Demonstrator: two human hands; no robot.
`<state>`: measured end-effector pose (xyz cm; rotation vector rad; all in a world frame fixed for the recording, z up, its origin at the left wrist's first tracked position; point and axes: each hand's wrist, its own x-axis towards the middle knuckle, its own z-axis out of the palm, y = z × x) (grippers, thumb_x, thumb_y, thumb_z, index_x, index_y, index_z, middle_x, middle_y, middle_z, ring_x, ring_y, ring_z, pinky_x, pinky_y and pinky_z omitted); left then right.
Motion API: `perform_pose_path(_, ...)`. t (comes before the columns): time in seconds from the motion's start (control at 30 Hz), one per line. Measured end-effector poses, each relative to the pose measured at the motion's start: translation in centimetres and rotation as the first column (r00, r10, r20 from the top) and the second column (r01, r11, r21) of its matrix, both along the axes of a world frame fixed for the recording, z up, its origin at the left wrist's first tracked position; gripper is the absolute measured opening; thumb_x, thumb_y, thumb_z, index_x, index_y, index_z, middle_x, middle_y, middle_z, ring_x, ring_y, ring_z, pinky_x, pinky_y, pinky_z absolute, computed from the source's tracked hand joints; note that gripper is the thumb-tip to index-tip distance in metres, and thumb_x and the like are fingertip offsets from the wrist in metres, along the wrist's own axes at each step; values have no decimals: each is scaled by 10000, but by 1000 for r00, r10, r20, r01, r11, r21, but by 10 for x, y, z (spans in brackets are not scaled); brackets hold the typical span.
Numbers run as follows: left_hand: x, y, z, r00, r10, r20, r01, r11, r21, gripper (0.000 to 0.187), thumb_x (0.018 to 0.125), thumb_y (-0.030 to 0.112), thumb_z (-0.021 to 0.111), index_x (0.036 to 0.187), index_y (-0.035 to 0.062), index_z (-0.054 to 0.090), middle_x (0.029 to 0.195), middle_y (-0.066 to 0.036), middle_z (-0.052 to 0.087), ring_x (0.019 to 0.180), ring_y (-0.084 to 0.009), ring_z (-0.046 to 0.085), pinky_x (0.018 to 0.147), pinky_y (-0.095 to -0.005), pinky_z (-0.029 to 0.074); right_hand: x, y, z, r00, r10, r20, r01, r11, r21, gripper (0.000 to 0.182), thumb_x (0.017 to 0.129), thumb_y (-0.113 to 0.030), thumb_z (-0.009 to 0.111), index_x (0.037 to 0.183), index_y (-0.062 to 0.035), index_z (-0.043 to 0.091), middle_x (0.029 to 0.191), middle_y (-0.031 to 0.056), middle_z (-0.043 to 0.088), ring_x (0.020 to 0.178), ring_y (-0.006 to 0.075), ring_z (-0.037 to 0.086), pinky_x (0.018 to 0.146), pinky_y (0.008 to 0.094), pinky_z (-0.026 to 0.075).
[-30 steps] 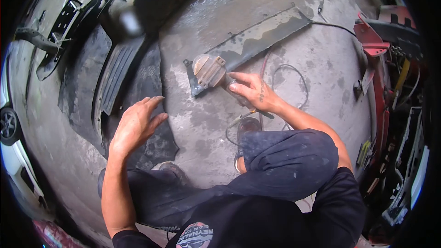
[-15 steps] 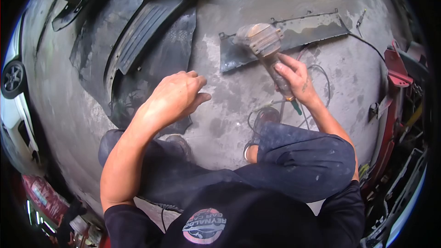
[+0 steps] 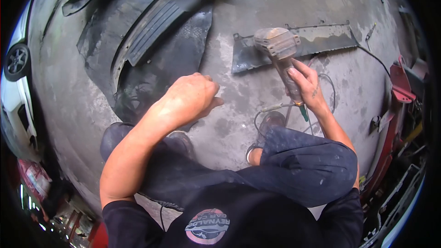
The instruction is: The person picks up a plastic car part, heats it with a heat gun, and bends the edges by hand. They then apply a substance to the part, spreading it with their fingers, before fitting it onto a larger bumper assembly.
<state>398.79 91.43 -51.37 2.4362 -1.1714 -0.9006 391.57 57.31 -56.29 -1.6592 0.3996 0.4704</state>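
Note:
My right hand (image 3: 308, 85) grips the long handle of a dusty hand-held power tool (image 3: 277, 42), its broad ribbed head pointing up and away from me. A green fitting (image 3: 303, 113) and a thin line hang from the handle's lower end. My left hand (image 3: 193, 96) hovers over the floor with fingers bent loosely downward and the thumb apart; nothing shows in it, though the palm is hidden. Beyond the tool lies a long, dark, scuffed panel (image 3: 317, 41) with small tabs along its far edge. Left of it, a curved ribbed vehicle part (image 3: 154, 25) rests on a dark sheet (image 3: 183, 48).
Near my bent legs, a hose (image 3: 275, 106) loops beside my shoe (image 3: 272, 124). A red metal bracket (image 3: 402, 85) stands at the right. Another cable (image 3: 374, 54) runs across the floor there. A white car (image 3: 17, 105) is at the far left.
The view has shifted, so floor objects sit farther right. The power tool stays in my right hand, its head less blurred than before. My left hand remains raised and bent, with no new contact visible.

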Motion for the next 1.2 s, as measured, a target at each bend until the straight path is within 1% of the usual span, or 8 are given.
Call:
perform_pose_path(0.2, 0, -2, -7, 999, -24, -24, 26, 998, 52, 339, 974, 304, 726, 901, -27, 722, 891, -203, 719, 938, -398, 704, 852, -493, 569, -2, 6, 4, 992, 98, -83, -87, 987, 133, 649, 1025, -314, 648, 1498, 110, 516, 925, 90, 685, 701, 143, 655, 622, 293, 529)
perform_pose_path(0.4, -3, -2, -1, 998, -23, -56, 28, 996, 88, 344, 975, 309, 726, 904, -28, 729, 889, -202, 723, 944, -394, 706, 858, -485, 571, 1, 0, -4, 1000, -30, -3, 30, 999, 15, 538, 1045, -312, 638, 1427, 66, 603, 892, 59, 682, 695, 122, 654, 608, 282, 528)
perform_pose_path(0.53, -5, -7, -5, 994, -33, -103, 41, 997, 72, 340, 968, 310, 735, 902, -24, 733, 886, -196, 724, 940, -389, 708, 857, -479, 574, -1, 5, 0, 999, 22, -35, -16, 988, 154, 537, 1044, -296, 636, 1440, 63, 590, 882, 57, 680, 671, 124, 648, 601, 283, 522)
perform_pose_path(0.6, -6, -11, -2, 993, -36, -109, 45, 995, 84, 338, 966, 310, 738, 901, -22, 734, 887, -194, 724, 941, -386, 708, 856, -478, 574, -4, 7, -1, 999, 47, -10, -45, 990, 134, 482, 1056, -286, 605, 1385, 67, 601, 866, 74, 695, 654, 128, 651, 591, 268, 509)
perform_pose_path(0.67, -8, -11, 0, 993, -40, -110, 50, 994, 93, 336, 963, 309, 741, 901, -21, 735, 889, -191, 725, 942, -383, 709, 856, -477, 575, -6, 5, -5, 1000, -7, -24, 9, 998, 60, 529, 1049, -291, 625, 1445, 59, 591, 892, 73, 688, 664, 133, 657, 588, 282, 519)
perform_pose_path(0.87, -12, -8, 5, 995, -19, -96, 23, 999, 46, 329, 963, 303, 741, 892, -18, 733, 892, -188, 725, 952, -383, 710, 859, -477, 577, 0, -10, -5, 976, -190, 102, 192, 981, -12, 472, 1063, -278, 611, 1408, 44, 623, 884, 75, 697, 636, 145, 658, 559, 284, 511)
perform_pose_path(1.03, -13, -16, 0, 995, -45, -88, 48, 998, 34, 330, 963, 305, 739, 893, -17, 724, 885, -191, 718, 938, -385, 706, 848, -484, 572, -4, -4, -1, 995, -85, 46, 80, 992, 102, 474, 1065, -289, 609, 1402, 44, 619, 865, 64, 694, 661, 132, 662, 602, 289, 539)
perform_pose_path(1.2, -10, -18, -8, 989, -111, -93, 115, 992, 42, 326, 965, 309, 731, 893, -9, 722, 913, -184, 718, 949, -386, 700, 854, -487, 567, -7, 5, -3, 997, 77, -21, -76, 996, 51, 559, 1038, -293, 647, 1457, 69, 571, 919, 81, 701, 698, 134, 672, 622, 290, 540)
